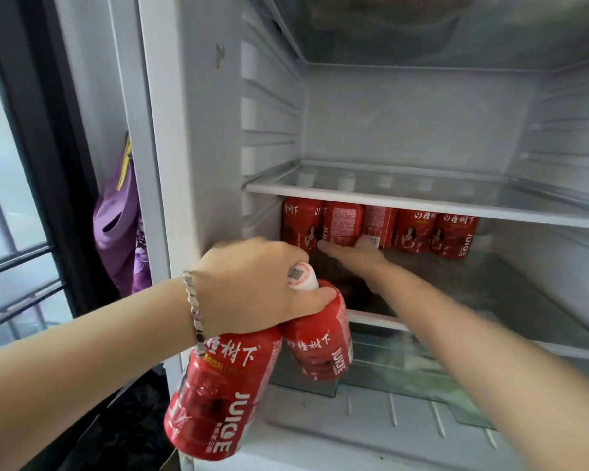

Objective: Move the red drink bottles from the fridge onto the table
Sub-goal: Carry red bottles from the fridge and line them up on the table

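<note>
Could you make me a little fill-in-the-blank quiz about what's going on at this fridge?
1. The left hand holds ____ red juice bottles.
2. The right hand reaches toward the row of ____ bottles on the fridge shelf.
3. The left wrist wears a silver ____.

Answers: two; five; bracelet

Setting: private home, kitchen corner. Evidence: small white household fridge [422,130], door open, glass shelf [422,198] and ribbed plastic side walls inside; one row of red juice bottles [381,229] under that shelf; purple cloth bags [119,226] hanging beside the cabinet; dark-framed window with horizontal bars [17,260] at left.
</note>
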Demonstrator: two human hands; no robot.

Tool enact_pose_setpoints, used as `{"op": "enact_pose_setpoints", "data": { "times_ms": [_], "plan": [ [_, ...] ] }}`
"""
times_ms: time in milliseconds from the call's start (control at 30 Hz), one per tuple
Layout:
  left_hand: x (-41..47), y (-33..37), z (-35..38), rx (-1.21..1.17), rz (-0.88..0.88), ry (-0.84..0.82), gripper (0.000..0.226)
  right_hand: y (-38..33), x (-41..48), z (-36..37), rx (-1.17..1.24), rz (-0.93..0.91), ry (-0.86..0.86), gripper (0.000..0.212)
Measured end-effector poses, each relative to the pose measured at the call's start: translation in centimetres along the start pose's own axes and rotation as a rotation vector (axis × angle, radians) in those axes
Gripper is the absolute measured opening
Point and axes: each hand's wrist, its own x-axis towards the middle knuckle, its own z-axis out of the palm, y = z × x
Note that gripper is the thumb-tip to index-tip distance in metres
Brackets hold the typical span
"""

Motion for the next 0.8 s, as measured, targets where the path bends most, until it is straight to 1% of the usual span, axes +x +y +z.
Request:
{"op": "enact_pose_setpoints", "data": {
  "times_ms": [33,67,100,167,233,300,367,500,600,700,800],
  "plan": [
    [0.0,0.0,0.0,-0.004,-0.007,-0.006,0.043,0.1,1.4,0.7,-0.024,0.029,0.062,0.097],
    [0.0,0.0,0.0,-0.007,-0.015,-0.015,0.042,0.2,2.3,1.3,-0.028,0.038,0.122,0.104],
    [0.0,-0.1,0.0,-0.005,-0.02,-0.021,0.041,0.1,2.9,1.6,-0.021,0.032,0.177,0.107],
    [0.1,0.0,0.0,0.009,-0.024,-0.027,0.041,-0.4,3.0,1.9,-0.015,0.016,0.253,0.102],
    [0.1,0.0,0.0,0.023,-0.031,-0.019,0.039,-0.6,2.6,1.6,-0.054,0.011,0.294,0.094],
    [0.1,0.0,-0.1,0.021,-0.041,-0.012,0.04,-0.9,1.3,0.9,-0.133,0.002,0.266,0.092],
    [0.1,-0.2,-0.2,0.011,-0.033,-0.009,0.043,-1.1,-0.8,0.1,-0.165,-0.031,0.217,0.097],
    [0.2,-0.4,-0.2,-0.033,-0.024,-0.039,0.043,-0.1,-6.2,-1.6,-0.078,-0.118,0.176,0.102],
    [0.4,-0.3,0.0,-0.04,-0.014,-0.056,0.043,0.6,-9.1,-2.9,-0.033,-0.116,0.177,0.103],
    [0.6,0.0,0.3,-0.044,0.011,-0.046,0.044,0.9,-10.6,-3.7,0.032,-0.104,0.156,0.101],
    [0.9,0.2,0.3,-0.059,0.04,-0.01,0.046,-0.3,-11.3,-4.1,0.074,-0.142,0.199,0.088]
  ]
}}
